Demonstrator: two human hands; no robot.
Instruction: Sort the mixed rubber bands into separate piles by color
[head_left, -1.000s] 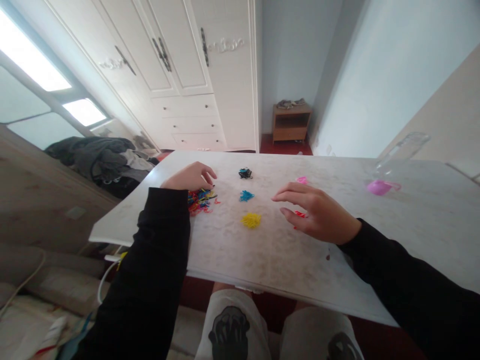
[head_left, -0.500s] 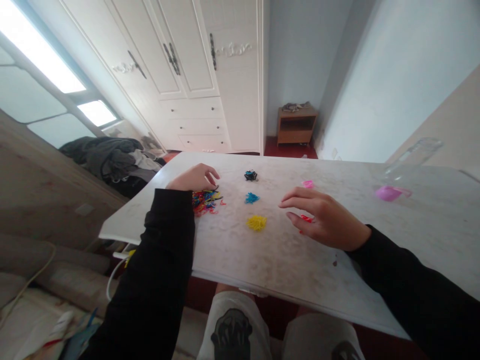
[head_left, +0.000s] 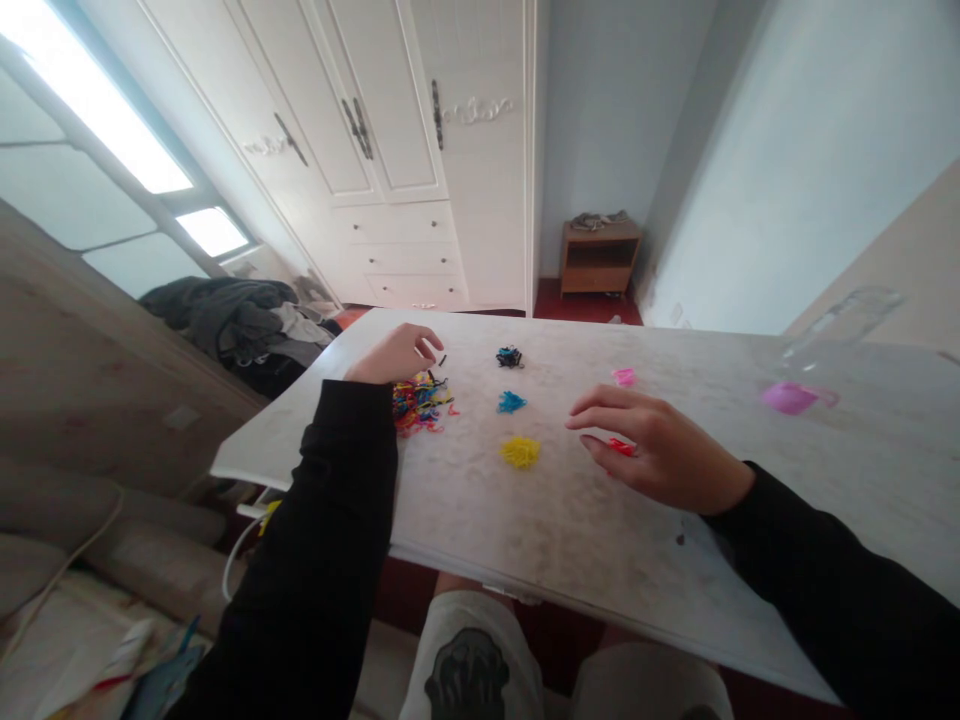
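My left hand [head_left: 396, 355] rests at the far edge of a mixed pile of coloured rubber bands [head_left: 420, 402], its fingers curled into a pinch. A tiny dark band [head_left: 442, 359] lies right at the fingertips. My right hand [head_left: 660, 450] hovers palm down with fingers stretched out over a small red pile [head_left: 621, 447]. Between the hands lie sorted heaps: black [head_left: 510, 357], blue [head_left: 511, 402], yellow [head_left: 520, 452]. A pink heap [head_left: 624, 377] lies beyond the right hand.
The white table [head_left: 570, 540] ends just above my knees. A clear bottle with a pink cap [head_left: 796, 397] lies at the right. A white wardrobe [head_left: 420, 150] and a small wooden nightstand [head_left: 600, 255] stand behind, with clothes [head_left: 232, 315] heaped at the left.
My left hand has drawn its fingers into a tighter pinch at the far side of the mixed pile. The right hand has stayed over the red pile. The view has shifted slightly.
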